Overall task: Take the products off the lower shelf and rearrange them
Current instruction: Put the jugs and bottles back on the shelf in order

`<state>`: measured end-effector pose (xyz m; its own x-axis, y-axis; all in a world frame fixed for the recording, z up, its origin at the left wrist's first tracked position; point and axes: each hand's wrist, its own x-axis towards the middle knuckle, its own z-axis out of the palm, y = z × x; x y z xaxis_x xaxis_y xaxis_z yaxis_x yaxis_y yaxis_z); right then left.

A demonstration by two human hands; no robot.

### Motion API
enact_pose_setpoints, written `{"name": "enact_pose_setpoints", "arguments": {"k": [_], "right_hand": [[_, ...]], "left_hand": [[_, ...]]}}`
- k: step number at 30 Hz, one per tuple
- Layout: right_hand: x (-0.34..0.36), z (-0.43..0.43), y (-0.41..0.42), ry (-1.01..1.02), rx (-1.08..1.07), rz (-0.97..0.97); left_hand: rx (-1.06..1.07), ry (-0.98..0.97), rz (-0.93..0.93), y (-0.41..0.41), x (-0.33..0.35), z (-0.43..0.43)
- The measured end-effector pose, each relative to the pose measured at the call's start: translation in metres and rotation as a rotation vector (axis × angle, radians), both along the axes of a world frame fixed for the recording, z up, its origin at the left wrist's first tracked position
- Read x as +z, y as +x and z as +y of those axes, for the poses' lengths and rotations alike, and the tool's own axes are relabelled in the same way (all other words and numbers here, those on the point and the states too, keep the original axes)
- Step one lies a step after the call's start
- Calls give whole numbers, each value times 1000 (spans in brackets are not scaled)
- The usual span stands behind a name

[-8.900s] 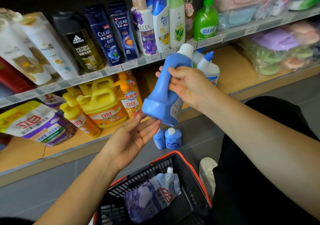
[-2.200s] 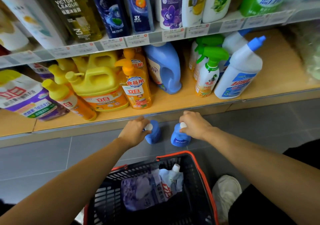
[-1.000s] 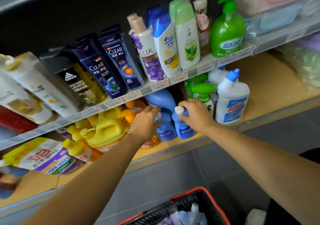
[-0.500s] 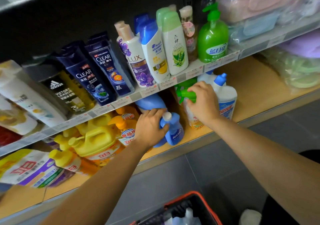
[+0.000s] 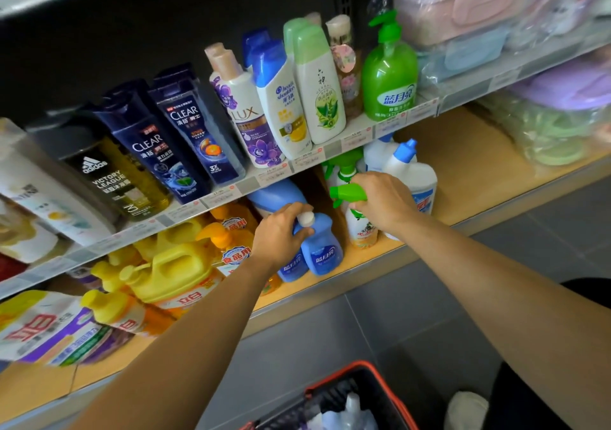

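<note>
Head view, left hand (image 5: 279,234) still gripping bottle (image 5: 322,251), right hand (image 5: 385,199) gripping sprayer (image 5: 345,193)

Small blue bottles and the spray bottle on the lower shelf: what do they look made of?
Both small blue bottles, one gripped by the left hand, are probably opaque plastic: soft sheen, moulded shoulders, white cap. The spray bottle, held by the right hand, has a whitish plastic body with a printed label and a glossy green trigger. The lower shelf is a matte wood-look board; real wood unclear.
</note>
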<state>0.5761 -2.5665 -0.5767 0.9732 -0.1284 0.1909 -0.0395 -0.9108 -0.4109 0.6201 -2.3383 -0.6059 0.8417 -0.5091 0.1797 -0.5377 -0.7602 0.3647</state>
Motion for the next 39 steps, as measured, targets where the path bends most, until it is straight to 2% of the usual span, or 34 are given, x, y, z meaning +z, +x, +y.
{"name": "enact_pose_setpoints", "arguments": {"k": [7, 11, 14, 18, 21, 25, 28, 34, 39], "right_hand": [[28, -9, -28, 282, 105, 74], [47, -8, -46, 442, 187, 155], [58, -1, -60, 556, 235, 127], [71, 24, -83, 803, 298, 75], [75, 49, -95, 971, 333, 64], [72, 87, -113, 1351, 232, 34], [47, 120, -137, 1547, 238, 94], [25, 145, -150, 1566, 270, 321], [20, 157, -144, 1577, 317, 429]], "left_hand": [[-46, 81, -55, -16, 6, 3], [-51, -67, -20, -45, 19, 17], [-27, -158, 120, -80, 27, 32], [-45, -265, 457, -131, 40, 54], [-67, -448, 695, -164, 46, 68], [7, -650, 782, -189, 54, 92], [47, -752, 845, -207, 50, 106], [124, -930, 1041, -235, 30, 118], [101, -1047, 1219, -240, 22, 124]]}}
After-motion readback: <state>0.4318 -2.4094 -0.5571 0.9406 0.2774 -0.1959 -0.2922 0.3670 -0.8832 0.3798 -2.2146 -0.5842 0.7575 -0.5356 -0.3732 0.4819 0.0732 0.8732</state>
